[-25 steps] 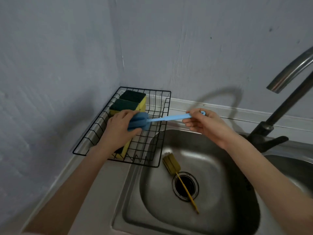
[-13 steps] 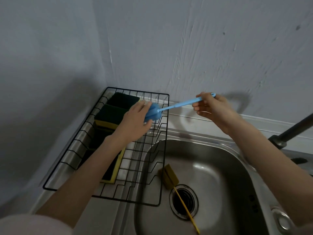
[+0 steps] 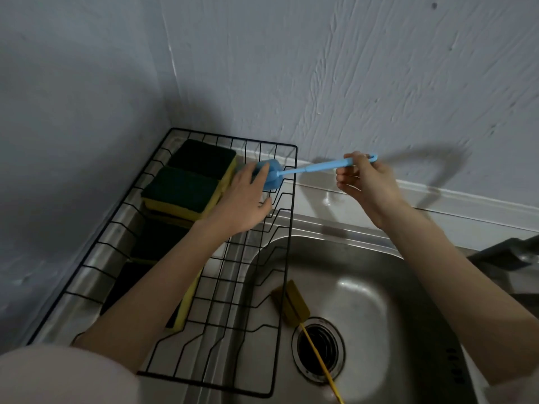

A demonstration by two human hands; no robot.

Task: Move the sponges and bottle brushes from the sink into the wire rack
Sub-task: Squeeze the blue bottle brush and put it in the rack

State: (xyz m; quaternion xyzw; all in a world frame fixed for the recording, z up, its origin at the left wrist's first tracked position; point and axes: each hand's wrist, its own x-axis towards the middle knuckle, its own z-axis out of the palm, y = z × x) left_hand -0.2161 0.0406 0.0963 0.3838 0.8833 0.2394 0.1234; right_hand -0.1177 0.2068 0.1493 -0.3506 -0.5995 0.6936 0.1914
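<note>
Now, step in hand: setting the blue plastic bottle brush with the sponge head [image 3: 294,172] down into the black wire rack [image 3: 287,217], as I judge it.

Left hand: the left hand [image 3: 243,199] is curled around the blue sponge head, fingers closed on it, above the rack's far end.

Right hand: the right hand [image 3: 366,179] pinches the handle near its looped tip, thumb and fingers closed on the thin stem.

Brush axis: the long axis runs from about 9 o'clock at the head to 3 o'clock at the loop, slightly raised toward the loop; it lies across the rack's long side, not along it.

Key relation: the head is already over the rack while the handle sticks out past the right rim, so the left hand is the nearer one to the landing spot.

Already in rack: green-and-yellow scrubbing sponges [image 3: 182,191] fill the left side, at 10 o'clock from the basin.

Left in sink: a yellow bottle brush with a mustard sponge head [image 3: 291,306] lies in the stainless steel sink [image 3: 379,301], its thin handle crossing the drain toward 5 o'clock.

Progress: near the end; one brush is still to fetch.
</note>
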